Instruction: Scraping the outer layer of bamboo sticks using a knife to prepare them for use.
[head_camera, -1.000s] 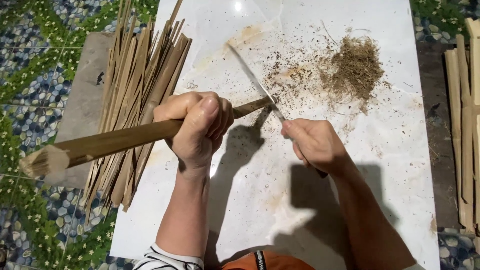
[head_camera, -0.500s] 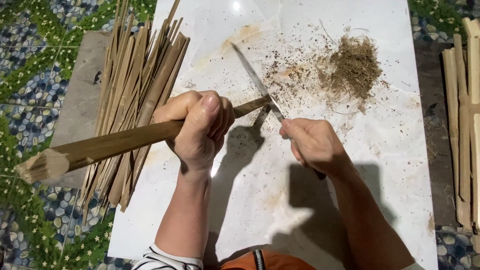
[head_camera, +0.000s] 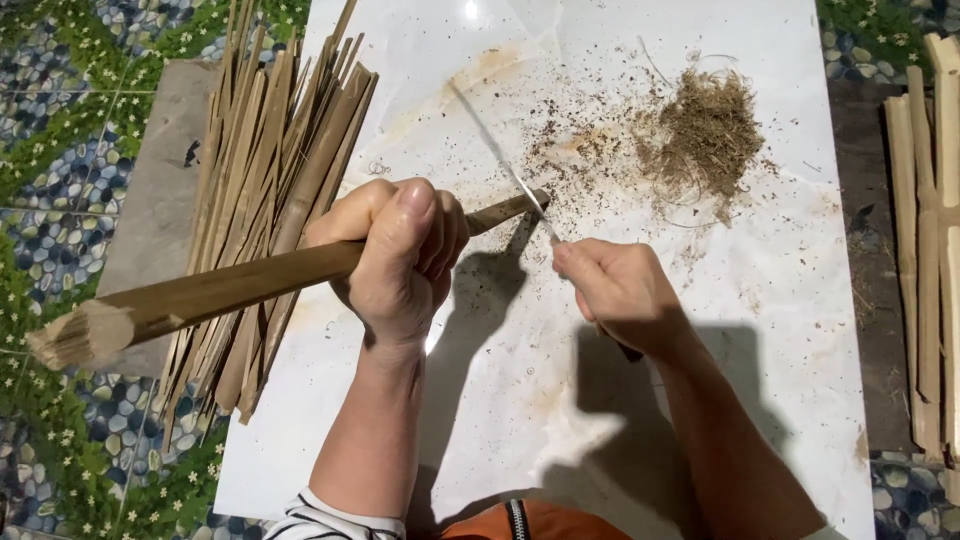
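— What's nearest, and what gets cut off?

— A striped sleeve (head_camera: 335, 520) and orange cloth at the bottom edge, both cropped. Above them, the left hand (head_camera: 395, 255) has its grip wrapped tight round a bamboo stick (head_camera: 220, 292), a long, rounded, brown-green piece with a pale, rough-cut end at the left.

— And the right hand?

— The right hand (head_camera: 620, 292) has its grip closed on a knife (head_camera: 500, 150). The handle is almost wholly hidden in the fist; only a dark tip shows below the wrist. The thin, shiny blade lies against the stick's far end, over the white, glossy tabletop (head_camera: 740, 330).

— Farther out?

— Flat bamboo strips (head_camera: 290, 170) fanned out at the left, partly under the stick. A heap of fine, fibrous shavings (head_camera: 705, 135) lies beyond. More pale slats (head_camera: 930, 230) are cropped at the right.
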